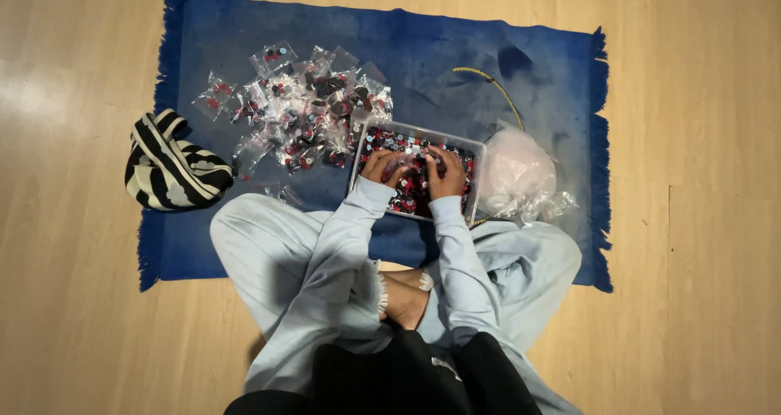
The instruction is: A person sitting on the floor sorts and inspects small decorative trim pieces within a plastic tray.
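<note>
I sit cross-legged on a blue rug (455,57). In front of me stands a clear rectangular tray (478,150) full of small red, black and white round pieces. My left hand (384,168) and my right hand (445,171) both rest inside the tray among the pieces, fingers curled down into them. Whether either hand grips a piece is hidden by the fingers. To the left of the tray lies a heap of small clear bags (297,106) that hold the same kind of pieces.
A bundle of clear plastic bags (521,175) lies right of the tray, with a thin yellow cord (496,85) behind it. A black-and-white striped cloth pouch (172,164) sits at the rug's left edge. Light wooden floor (700,220) surrounds the rug.
</note>
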